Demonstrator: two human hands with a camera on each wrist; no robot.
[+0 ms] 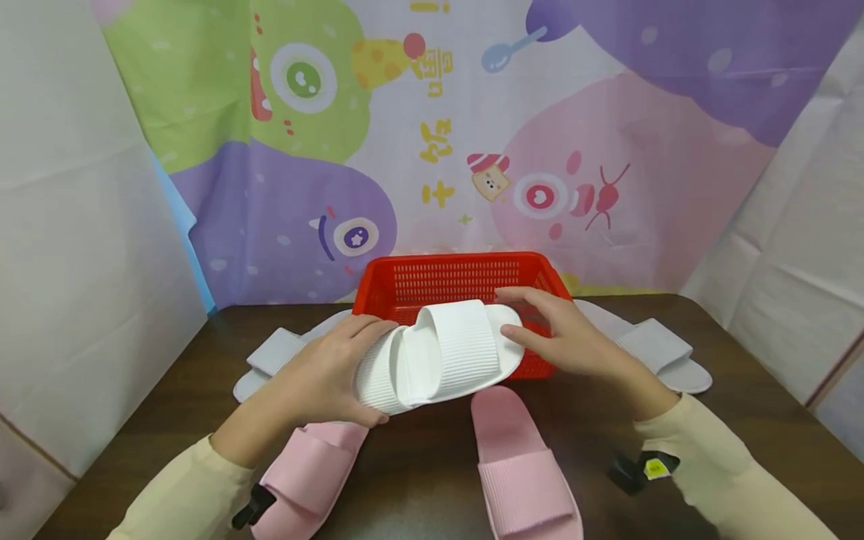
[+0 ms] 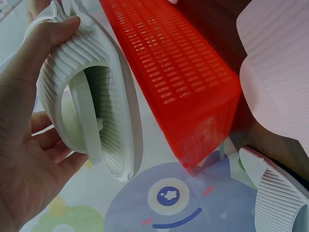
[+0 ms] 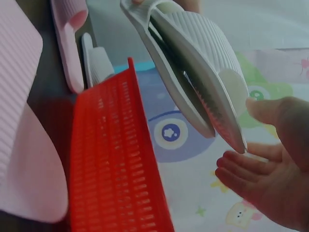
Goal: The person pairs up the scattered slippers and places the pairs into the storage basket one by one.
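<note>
A pair of white slippers (image 1: 466, 349) with ribbed straps is nested together, held tilted above the table in front of the red basket. My left hand (image 1: 317, 379) grips one end, and the left wrist view shows its thumb (image 2: 65, 29) over a ribbed strap. My right hand (image 1: 563, 334) is at the other end, thumb and fingers spread apart. In the right wrist view its thumb (image 3: 263, 110) is at the slipper's edge; I cannot tell whether it touches. The fingers (image 3: 251, 166) lie beyond the slipper's tip without curling round it.
The red basket (image 1: 459, 258) stands at the back of the dark table (image 1: 412, 480). One pink slipper (image 1: 526, 487) lies at front centre, another (image 1: 307, 480) at front left. A pale slipper lies on each side, left (image 1: 275, 351) and right (image 1: 655, 345). A printed cloth (image 1: 466, 112) hangs behind.
</note>
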